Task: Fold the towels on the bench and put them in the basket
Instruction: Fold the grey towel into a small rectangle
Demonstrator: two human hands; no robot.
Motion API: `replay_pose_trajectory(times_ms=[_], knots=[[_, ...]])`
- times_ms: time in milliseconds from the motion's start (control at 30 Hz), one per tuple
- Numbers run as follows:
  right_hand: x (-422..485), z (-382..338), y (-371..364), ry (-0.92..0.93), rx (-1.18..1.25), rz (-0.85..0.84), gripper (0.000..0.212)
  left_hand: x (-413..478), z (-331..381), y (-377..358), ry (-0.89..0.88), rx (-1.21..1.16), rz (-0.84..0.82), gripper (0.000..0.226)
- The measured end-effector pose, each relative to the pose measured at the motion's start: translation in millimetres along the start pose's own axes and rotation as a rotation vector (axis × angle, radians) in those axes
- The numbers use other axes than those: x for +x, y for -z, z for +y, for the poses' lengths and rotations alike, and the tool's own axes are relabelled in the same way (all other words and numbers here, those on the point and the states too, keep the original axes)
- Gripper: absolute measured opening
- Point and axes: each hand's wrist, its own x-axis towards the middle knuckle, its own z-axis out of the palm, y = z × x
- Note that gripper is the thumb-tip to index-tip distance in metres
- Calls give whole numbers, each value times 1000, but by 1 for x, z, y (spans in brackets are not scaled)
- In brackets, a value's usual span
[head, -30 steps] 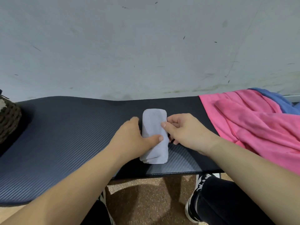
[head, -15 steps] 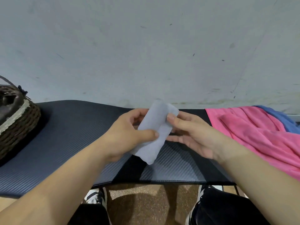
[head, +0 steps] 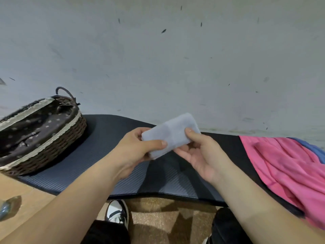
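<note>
Transfer of folded grey towel (head: 169,134) to basket (head: 52,143) pending.
Holding it clear of bench (head: 109,155): pinching lower-left end with left hand (head: 139,148), thumb on top; pinching upper-right end with right hand (head: 198,155), fingers curled beneath. Presenting long axis lower left to upper right. Judging left hand nearer basket, well apart at left with open bench between. Noting pink towel (head: 290,166) and blue towel (head: 314,148) at right, off path.

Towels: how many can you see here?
3. A folded grey towel, held between the left hand and right hand above the bench; a pink towel heaped at the bench's right end; a blue towel peeking from behind it. More may be hidden underneath.
</note>
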Motion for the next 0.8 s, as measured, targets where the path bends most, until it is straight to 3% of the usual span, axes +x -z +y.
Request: replay_pose_trajectory(times_ms=[67,167,267,400,500,567,800], knots=[[-4,7,-16,-37,-80,-75,36,-12,1,19,-63,52,96,53],[-6,14,-32,-68,-399,-174,49,-33,-2,54,-113,214,126,58],[-4,23,-49,-91,-636,-206,58,-50,1,87,-154,211,220,64],[0,46,-90,-84,-617,-111,37,-55,-4,113,-150,78,415,62],[6,62,-124,-48,-557,-56,26,-53,-7,126,-67,-313,318,40],[9,68,-143,-37,-523,-44,28,-53,-3,133,-57,-487,265,39],[21,93,-186,-177,-584,-119,44,-36,32,179,-204,-466,343,49]])
